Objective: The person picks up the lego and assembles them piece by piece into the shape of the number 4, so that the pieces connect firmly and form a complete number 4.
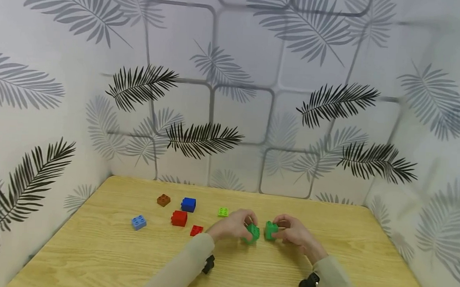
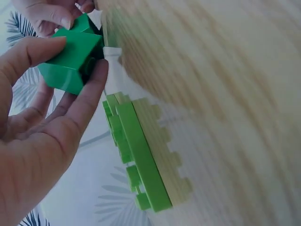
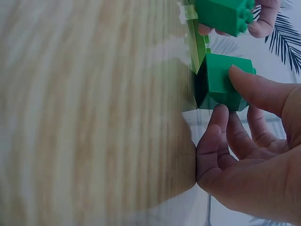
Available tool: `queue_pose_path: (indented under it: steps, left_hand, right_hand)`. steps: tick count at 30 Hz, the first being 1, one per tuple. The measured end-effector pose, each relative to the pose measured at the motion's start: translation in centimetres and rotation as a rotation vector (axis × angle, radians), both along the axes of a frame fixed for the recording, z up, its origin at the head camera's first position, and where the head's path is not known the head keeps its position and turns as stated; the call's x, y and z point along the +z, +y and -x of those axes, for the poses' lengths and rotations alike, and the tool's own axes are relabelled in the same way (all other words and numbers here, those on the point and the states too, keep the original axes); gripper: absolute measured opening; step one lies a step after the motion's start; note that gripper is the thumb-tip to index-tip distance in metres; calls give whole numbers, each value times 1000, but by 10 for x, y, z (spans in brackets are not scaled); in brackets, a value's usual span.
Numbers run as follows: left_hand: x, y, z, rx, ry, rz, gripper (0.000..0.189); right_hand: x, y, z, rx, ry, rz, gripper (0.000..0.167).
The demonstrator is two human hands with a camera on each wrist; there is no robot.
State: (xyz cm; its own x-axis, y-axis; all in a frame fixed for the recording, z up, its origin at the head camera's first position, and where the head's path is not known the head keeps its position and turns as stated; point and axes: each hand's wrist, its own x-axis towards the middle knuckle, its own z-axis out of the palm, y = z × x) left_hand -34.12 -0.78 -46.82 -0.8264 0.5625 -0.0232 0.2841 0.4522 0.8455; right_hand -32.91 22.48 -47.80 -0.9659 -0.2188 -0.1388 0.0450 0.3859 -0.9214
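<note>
Two green toy building bricks are held side by side over the table, a small gap between them. My left hand (image 1: 234, 225) pinches one green brick (image 1: 253, 233) between thumb and fingers; its studs face toward the other brick in the right wrist view. The second green brick (image 1: 270, 230) is in the grip of my right hand (image 1: 296, 232), thumb on one side and fingers beneath in the right wrist view. That brick (image 3: 218, 80) is close over the wooden surface. A flat lime-green brick (image 2: 143, 157) lies beyond my left hand.
Left of my hands on the wooden table (image 1: 128, 260) lie a flat red brick (image 1: 196, 230), a taller red brick (image 1: 179, 218), a dark blue brick (image 1: 189, 204), a brown brick (image 1: 163, 200) and a light blue brick (image 1: 139, 222). A leaf-patterned wall (image 1: 239, 113) borders the back.
</note>
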Motion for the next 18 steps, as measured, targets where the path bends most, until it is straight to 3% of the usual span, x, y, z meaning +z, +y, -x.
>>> queue_pose_path:
  steps: [5,10,18]
  left_hand:
    - [3,-6,1,54,-26,-53,34]
    - [4,-12,2,78,-3,-76,46]
    - [2,-15,-1,72,-6,-135,28]
  right_hand:
    - [1,-6,-1,35,4,-35,57]
    - [2,-13,-2,53,11,-89,47]
    - [2,-21,-10,76,43,-97,44]
